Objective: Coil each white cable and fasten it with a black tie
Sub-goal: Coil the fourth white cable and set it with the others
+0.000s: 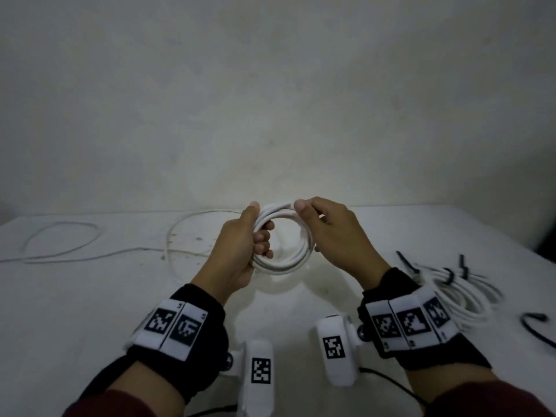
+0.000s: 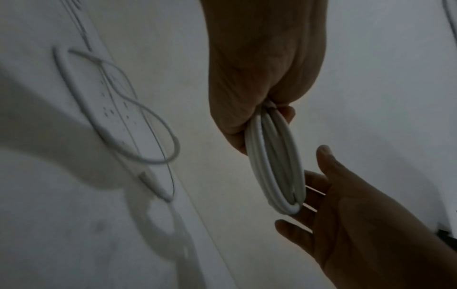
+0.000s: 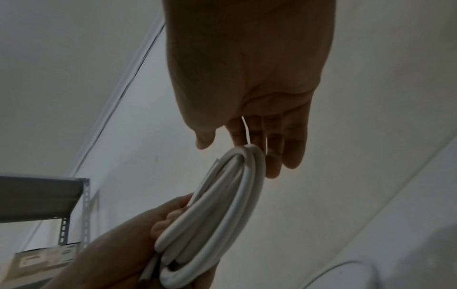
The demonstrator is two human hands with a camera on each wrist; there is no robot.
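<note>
A coil of white cable [image 1: 282, 260] with several loops is held up above the white table [image 1: 90, 311]. My left hand [image 1: 260, 224] grips the coil's left side, thumb over it and fingers curled through the ring. In the left wrist view the coil [image 2: 274, 166] hangs edge-on from my left hand [image 2: 259, 78]. My right hand [image 1: 313, 224] touches the coil's right side with straight fingers [image 3: 272, 156], its thumb near the top. In the right wrist view a cable end [image 3: 146, 277] sticks out below the coil [image 3: 222, 215] at my left hand [image 3: 138, 244].
A loose white cable [image 1: 90, 254] sprawls in loops over the table's left half. At the right lies a coiled white bundle [image 1: 469, 299] with a black tie [image 1: 448, 276] around it. Loose black ties [image 1: 406, 261] lie near it. A grey metal shelf [image 3: 42, 195] stands beyond the table.
</note>
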